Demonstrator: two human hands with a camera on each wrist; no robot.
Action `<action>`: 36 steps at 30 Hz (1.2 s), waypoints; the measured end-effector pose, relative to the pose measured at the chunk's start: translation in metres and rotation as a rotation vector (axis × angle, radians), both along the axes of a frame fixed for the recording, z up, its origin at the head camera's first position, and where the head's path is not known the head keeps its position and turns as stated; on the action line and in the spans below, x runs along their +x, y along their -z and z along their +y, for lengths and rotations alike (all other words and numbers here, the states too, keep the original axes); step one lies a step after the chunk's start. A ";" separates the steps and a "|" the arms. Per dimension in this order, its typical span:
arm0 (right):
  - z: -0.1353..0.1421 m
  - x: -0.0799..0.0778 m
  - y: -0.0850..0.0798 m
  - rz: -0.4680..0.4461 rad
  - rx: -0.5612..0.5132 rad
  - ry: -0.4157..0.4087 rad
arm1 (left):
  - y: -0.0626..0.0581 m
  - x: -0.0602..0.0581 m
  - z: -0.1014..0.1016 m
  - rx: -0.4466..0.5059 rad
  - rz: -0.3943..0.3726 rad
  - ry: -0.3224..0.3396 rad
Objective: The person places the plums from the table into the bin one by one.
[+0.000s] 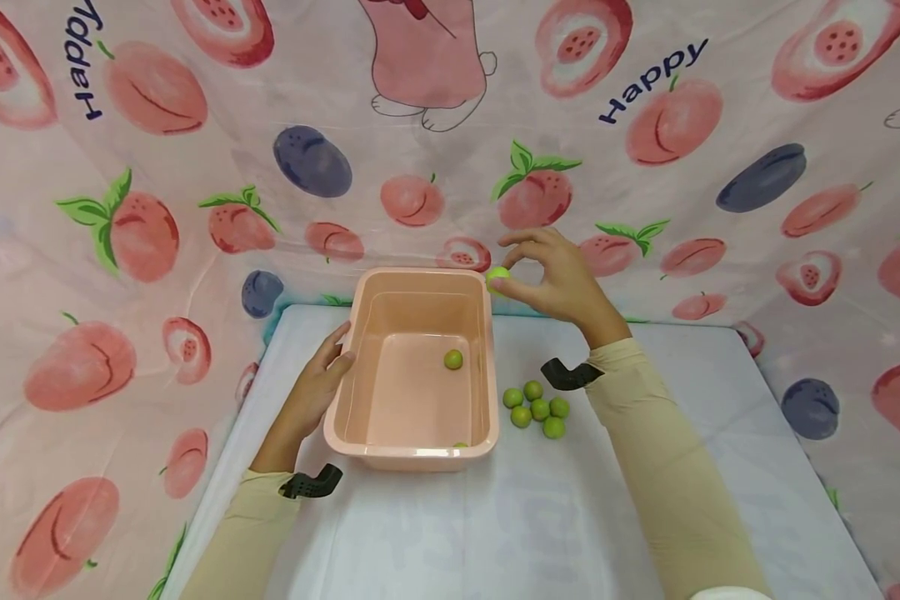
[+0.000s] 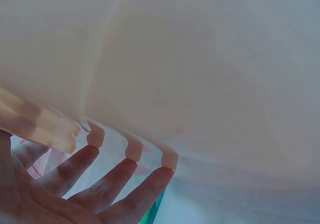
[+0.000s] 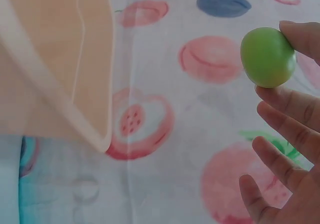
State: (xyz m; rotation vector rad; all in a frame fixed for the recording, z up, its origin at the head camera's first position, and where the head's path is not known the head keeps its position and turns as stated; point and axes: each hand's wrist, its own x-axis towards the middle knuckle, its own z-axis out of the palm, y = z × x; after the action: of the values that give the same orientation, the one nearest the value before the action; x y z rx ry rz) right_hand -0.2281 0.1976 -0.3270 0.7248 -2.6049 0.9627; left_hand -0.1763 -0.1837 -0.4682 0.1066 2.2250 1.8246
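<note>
My right hand (image 1: 551, 279) is raised beside the far right corner of a peach-coloured plastic tub (image 1: 412, 462). It pinches a small, smooth, round green fruit (image 3: 268, 57) between thumb and forefinger, with the other fingers spread. In the head view this fruit overlaps the tub's rim. My left hand (image 1: 318, 383) is at the tub's left side, its thumb at the rim. Seen from the left wrist, its straight, spread fingers (image 2: 117, 181) touch the outer wall with their tips. Inside the tub lie one green fruit (image 1: 453, 359) and another (image 1: 461, 445), mostly hidden by the near wall.
Several more green fruits (image 1: 540, 408) sit in a loose cluster on the white tabletop (image 1: 450, 533), right of the tub. A fruit-printed cloth (image 1: 390, 100) hangs behind the table and down both sides. Black curved pieces (image 1: 311, 482) are worn at both wrists.
</note>
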 end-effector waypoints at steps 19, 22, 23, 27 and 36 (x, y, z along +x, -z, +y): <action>-0.048 0.000 -0.020 0.082 -0.041 -0.118 | 0.001 0.002 -0.001 0.016 0.010 0.002; -0.054 0.001 -0.021 0.081 -0.055 -0.133 | 0.000 0.003 -0.002 0.015 0.009 0.004; -0.056 0.001 -0.021 0.081 -0.060 -0.138 | 0.000 0.003 -0.002 0.017 0.007 0.004; -0.065 0.001 -0.021 0.078 -0.078 -0.155 | -0.001 0.003 -0.002 0.017 0.004 0.007; -0.078 0.001 -0.019 0.078 -0.080 -0.180 | 0.002 0.003 -0.001 0.009 0.009 0.004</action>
State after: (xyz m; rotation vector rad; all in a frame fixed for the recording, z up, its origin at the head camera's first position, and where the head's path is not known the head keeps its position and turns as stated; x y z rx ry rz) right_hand -0.2266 0.1199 -0.3078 0.9689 -2.4521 1.0596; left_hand -0.1737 -0.1850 -0.4698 0.1213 2.2213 1.8365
